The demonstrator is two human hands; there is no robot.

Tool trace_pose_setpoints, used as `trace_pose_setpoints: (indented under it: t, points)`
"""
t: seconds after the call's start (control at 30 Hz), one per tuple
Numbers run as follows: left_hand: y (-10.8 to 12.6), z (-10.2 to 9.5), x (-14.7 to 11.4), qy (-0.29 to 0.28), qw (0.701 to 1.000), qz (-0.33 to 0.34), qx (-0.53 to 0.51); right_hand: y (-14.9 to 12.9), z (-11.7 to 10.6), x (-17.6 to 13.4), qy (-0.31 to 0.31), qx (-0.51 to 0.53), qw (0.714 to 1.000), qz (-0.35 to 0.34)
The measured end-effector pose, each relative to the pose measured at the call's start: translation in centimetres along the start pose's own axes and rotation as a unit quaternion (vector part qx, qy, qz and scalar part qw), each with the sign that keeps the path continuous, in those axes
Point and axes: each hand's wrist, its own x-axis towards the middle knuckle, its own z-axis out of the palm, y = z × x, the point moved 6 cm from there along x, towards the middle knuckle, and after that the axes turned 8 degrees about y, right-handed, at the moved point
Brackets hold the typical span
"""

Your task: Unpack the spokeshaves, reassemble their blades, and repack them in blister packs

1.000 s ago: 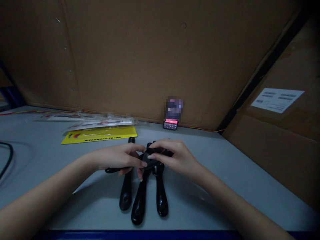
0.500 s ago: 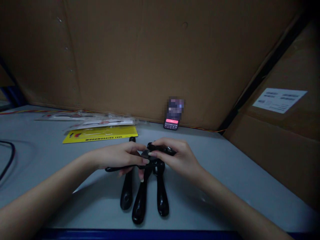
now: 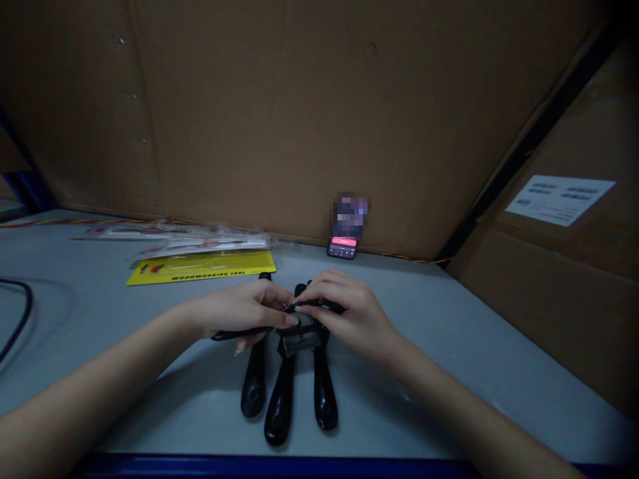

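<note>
My left hand (image 3: 244,307) and my right hand (image 3: 349,301) are closed on a black tool (image 3: 301,340) that looks like a spokeshave, with slim handles to either side and a flat grey plate in its middle. Both thumbs press near the plate; the fingers behind are partly hidden. Under my hands lie several similar black tools, their rounded handles pointing at me: a left one (image 3: 253,392), a middle one (image 3: 278,416) and a right one (image 3: 326,402). My hands cover their middles.
Flat packages in clear plastic (image 3: 214,243) lie at the back left, beside a yellow card (image 3: 200,268) marked "woodworking tool". A phone (image 3: 343,246) leans on the cardboard wall (image 3: 249,120). A dark cable (image 3: 22,306) curves at the left, and a cardboard box (image 3: 549,299) stands at the right.
The grey plate has turned and now faces me more, covering part of the middle tool. My right hand has shifted slightly left, and my left fingertips have drawn up.
</note>
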Motion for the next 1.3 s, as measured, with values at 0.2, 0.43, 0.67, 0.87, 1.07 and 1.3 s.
trace_pose_setpoints:
  t: [0.2,0.43,0.67,0.87,1.07,1.3]
  points:
    - [-0.2,-1.0,0.2,0.072,0.997,-0.013,-0.003,0.3,-2.1,-0.2,0.123,-0.032,0.992,0.020]
    - [0.4,-1.1,-0.1,0.089,0.995,-0.022,-0.032,-0.1,-2.5,-0.1,0.064,-0.070,0.993,-0.071]
    - [0.5,-1.0,0.0,0.084,0.994,-0.018,-0.061,0.8,-2.1,-0.2,0.076,0.028,0.997,0.017]
    - [-0.2,-0.4,0.5,0.037,0.993,-0.029,-0.105,0.9,-1.4,-0.2,0.043,0.038,0.997,0.056]
    - [-0.4,0.4,0.9,-0.066,0.979,-0.008,-0.194,0.3,-0.9,0.0,-0.009,0.074,0.997,0.038]
    - [-0.1,0.4,0.2,-0.024,0.990,-0.053,-0.130,1.1,0.3,-0.3,-0.071,0.042,0.993,0.086]
